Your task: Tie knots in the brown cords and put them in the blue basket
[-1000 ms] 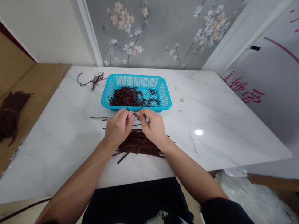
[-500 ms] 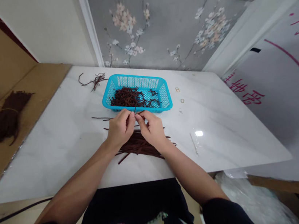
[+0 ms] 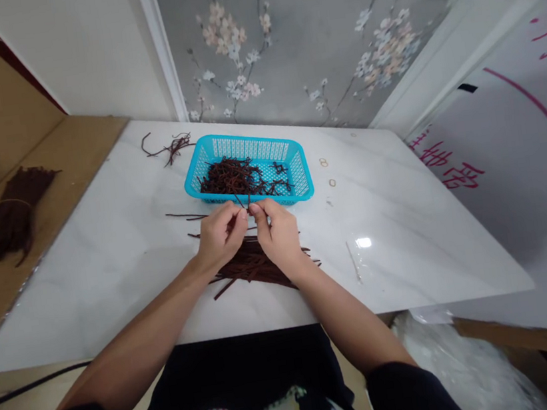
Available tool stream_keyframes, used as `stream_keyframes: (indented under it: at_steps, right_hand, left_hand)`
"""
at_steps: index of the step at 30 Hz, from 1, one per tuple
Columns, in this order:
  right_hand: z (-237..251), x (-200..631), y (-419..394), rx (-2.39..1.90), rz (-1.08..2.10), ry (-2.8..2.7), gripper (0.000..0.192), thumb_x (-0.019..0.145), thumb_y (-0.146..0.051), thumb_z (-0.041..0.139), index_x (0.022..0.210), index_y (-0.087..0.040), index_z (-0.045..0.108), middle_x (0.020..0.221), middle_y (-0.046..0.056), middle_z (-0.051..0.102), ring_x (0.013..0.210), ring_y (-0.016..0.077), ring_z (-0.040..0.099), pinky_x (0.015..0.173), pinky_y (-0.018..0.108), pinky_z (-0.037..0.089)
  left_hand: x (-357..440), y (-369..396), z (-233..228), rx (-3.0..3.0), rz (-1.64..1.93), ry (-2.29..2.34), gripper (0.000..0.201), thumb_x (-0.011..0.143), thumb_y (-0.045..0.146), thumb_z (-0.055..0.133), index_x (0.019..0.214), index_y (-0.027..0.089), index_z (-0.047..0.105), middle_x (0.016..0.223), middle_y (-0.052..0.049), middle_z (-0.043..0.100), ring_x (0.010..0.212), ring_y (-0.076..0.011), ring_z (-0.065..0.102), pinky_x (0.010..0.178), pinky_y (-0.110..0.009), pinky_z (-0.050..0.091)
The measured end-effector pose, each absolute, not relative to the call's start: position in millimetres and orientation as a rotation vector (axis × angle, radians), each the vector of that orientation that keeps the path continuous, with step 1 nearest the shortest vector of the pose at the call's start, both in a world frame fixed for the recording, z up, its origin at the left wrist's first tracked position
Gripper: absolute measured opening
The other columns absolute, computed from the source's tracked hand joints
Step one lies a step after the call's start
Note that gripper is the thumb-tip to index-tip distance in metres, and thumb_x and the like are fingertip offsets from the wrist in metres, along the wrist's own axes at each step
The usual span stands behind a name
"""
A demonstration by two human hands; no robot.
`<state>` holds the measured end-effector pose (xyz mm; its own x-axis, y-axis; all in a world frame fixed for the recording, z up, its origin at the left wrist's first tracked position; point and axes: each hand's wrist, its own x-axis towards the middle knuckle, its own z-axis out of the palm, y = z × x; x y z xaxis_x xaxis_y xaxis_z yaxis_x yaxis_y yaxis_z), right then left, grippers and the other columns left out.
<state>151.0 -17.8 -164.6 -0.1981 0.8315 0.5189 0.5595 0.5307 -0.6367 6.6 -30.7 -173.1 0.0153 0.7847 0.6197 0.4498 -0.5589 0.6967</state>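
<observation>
My left hand (image 3: 223, 233) and my right hand (image 3: 276, 231) meet fingertip to fingertip just in front of the blue basket (image 3: 196, 191). Both are closed in a pinch on a thin dark brown strip (image 3: 249, 201), whose ends poke up between the thumbs; most of it is hidden by the fingers. Beneath my wrists lies a pile of long brown strips (image 3: 256, 266) on the white table. Inside the basket, a heap of short, knotted-looking brown pieces (image 3: 229, 177) fills the left and middle, with a few apart at the right.
A bundle of brown strips (image 3: 15, 212) tied with a band rests on cardboard (image 3: 79, 150) at the left. Loose strips (image 3: 176, 147) lie behind the basket's left corner. Rubber bands (image 3: 323, 163) and a thin pale stick (image 3: 353, 261) are on the table's right side.
The fingertips have shifted slightly on the strip, and its ends now stick up more plainly between my hands. Basket and piles stay put; the view has moved a little.
</observation>
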Motion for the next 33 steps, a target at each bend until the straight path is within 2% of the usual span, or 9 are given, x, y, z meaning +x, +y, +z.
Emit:
stream_keyframes:
  at_steps: [6,10,14,16,20,26,30,31,33]
  right_hand:
    - [-158.4,151.4,-19.4,-1.119,0.515,-1.81,0.037,0.101,-0.042,0.04,0.081,-0.021,0.062,0.072,0.003,0.066,0.065,0.0163,0.058,0.063,0.028,0.044]
    - [-157.1,160.9,-13.4,-1.111,0.686,-1.76,0.04,0.1,-0.047,0.043,0.081,-0.02,0.065,0.069,0.001,0.064,0.066,0.015,0.06,0.064,0.026,0.044]
    - [-157.6,175.6,-2.4,-1.161,0.842,-1.831,0.05,0.103,-0.048,0.032,0.086,-0.018,0.069,0.072,0.003,0.067,0.068,0.0151,0.062,0.07,0.027,0.046]
    - [-158.5,180.1,0.0,-1.249,0.882,-2.02,0.045,0.102,-0.045,0.036,0.088,-0.018,0.071,0.076,0.005,0.071,0.07,0.0163,0.063,0.071,0.028,0.045]
    - [-162.8,179.7,-2.7,-1.379,0.783,-2.399,0.017,0.089,-0.032,0.062,0.096,-0.021,0.073,0.096,0.008,0.075,0.082,0.0202,0.066,0.073,0.029,0.043]
    - [-170.4,174.9,-5.4,-1.398,0.735,-2.52,0.015,0.089,-0.025,0.057,0.091,-0.02,0.071,0.093,0.009,0.075,0.085,0.0219,0.067,0.076,0.029,0.042]
    - [-171.2,174.0,-6.2,-1.335,0.701,-2.493,0.018,0.094,-0.024,0.051,0.095,-0.018,0.068,0.098,0.01,0.074,0.088,0.0215,0.067,0.078,0.029,0.043]
    - [-170.8,173.6,-6.6,-1.317,0.713,-2.475,0.018,0.095,-0.024,0.05,0.097,-0.019,0.067,0.099,0.01,0.074,0.088,0.021,0.067,0.078,0.029,0.043]
    - [-169.6,172.6,-7.1,-1.298,0.744,-2.426,0.02,0.098,-0.024,0.047,0.101,-0.02,0.066,0.1,0.009,0.074,0.089,0.0205,0.067,0.079,0.029,0.044]
  left_hand:
    - [15.6,-34.1,-178.5,1.434,1.555,1.137,0.036,0.097,0.044,0.053,0.07,0.02,0.05,0.048,0.005,0.051,0.034,-0.0072,0.046,0.033,-0.018,0.033]
    - [20.4,-34.0,-177.8,1.253,1.493,1.103,0.037,0.093,0.051,0.057,0.075,0.019,0.057,0.047,0.005,0.053,0.035,-0.0085,0.049,0.032,-0.018,0.034]
    - [19.4,-31.7,-177.0,1.205,1.511,1.144,0.04,0.091,0.055,0.058,0.076,0.018,0.059,0.047,0.004,0.054,0.035,-0.0081,0.048,0.033,-0.018,0.033]
    - [17.4,-30.5,-177.0,1.231,1.522,1.151,0.04,0.091,0.055,0.058,0.075,0.018,0.059,0.047,0.004,0.054,0.035,-0.0077,0.048,0.034,-0.018,0.033]
    - [13.6,-29.5,-176.5,1.265,1.53,1.155,0.04,0.091,0.055,0.057,0.074,0.018,0.058,0.048,0.004,0.054,0.036,-0.0075,0.047,0.035,-0.018,0.032]
    - [13.7,-27.1,-172.3,1.33,1.496,1.261,0.04,0.091,0.056,0.056,0.078,0.018,0.063,0.047,0.005,0.052,0.036,-0.0069,0.044,0.039,-0.019,0.033]
    - [13.2,-13.4,-172.1,1.254,1.485,1.328,0.049,0.089,0.062,0.056,0.07,0.017,0.063,0.043,0.004,0.047,0.037,-0.0084,0.047,0.039,-0.02,0.035]
    - [12.4,-9.2,-172.5,1.189,1.463,1.32,0.052,0.089,0.065,0.053,0.074,0.016,0.066,0.044,0.004,0.048,0.037,-0.0094,0.049,0.038,-0.02,0.036]
    - [10.4,-2.9,-173.3,1.056,1.391,1.283,0.063,0.089,0.07,0.046,0.1,0.013,0.07,0.048,0.002,0.055,0.037,-0.0117,0.052,0.036,-0.021,0.036]
